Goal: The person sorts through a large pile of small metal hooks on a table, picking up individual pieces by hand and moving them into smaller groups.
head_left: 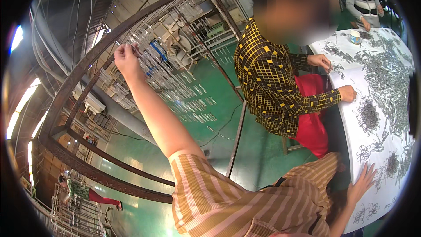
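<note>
My left hand (126, 57) is raised at the far left, at the top of a rusty metal frame (105, 35). Its fingers are pinched together, and whatever they hold is too small to make out. Rows of shiny metal clip-like pieces (153, 63) hang in strings beside and below that hand. On the right, my right hand (363, 182) lies with fingers spread on the white-topped table (354, 142), close to small bundles of dark wire loops (364, 152). A larger dark heap of loops (369, 115) lies farther up the table.
Beside the table sits a co-worker in a black-and-yellow checked shirt (267, 79), both hands at the table edge. Many loose metal pieces (386, 77) cover its far side, near a paper cup (355, 37). Another person (94, 195) stands at lower left. A cable (223, 127) crosses the green floor.
</note>
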A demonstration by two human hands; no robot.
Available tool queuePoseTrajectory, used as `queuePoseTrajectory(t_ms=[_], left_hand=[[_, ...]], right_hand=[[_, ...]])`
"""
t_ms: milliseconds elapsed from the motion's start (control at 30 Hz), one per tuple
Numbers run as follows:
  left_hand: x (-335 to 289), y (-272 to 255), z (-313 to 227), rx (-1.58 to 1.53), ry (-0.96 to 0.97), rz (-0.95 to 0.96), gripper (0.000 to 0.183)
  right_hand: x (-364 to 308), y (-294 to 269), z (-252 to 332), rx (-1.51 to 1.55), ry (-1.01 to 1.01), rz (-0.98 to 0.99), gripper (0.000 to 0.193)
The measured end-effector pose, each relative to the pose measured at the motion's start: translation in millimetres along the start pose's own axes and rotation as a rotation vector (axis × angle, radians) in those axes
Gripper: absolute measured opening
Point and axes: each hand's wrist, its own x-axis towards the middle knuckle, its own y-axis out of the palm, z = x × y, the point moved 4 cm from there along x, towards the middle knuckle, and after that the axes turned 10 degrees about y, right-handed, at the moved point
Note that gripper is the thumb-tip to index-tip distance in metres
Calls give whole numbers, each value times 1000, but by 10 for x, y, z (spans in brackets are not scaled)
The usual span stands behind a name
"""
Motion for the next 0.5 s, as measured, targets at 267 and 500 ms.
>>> queuePoseTrajectory(t_ms=[267,500], left_hand=[[454,-672,550,335,-79,-130,13],[930,-1000,561,471,-86,-223,16]], right_hand=[[30,58,-57,-13,-10,-25,101],[38,100,-121,2,-30,-88,103]])
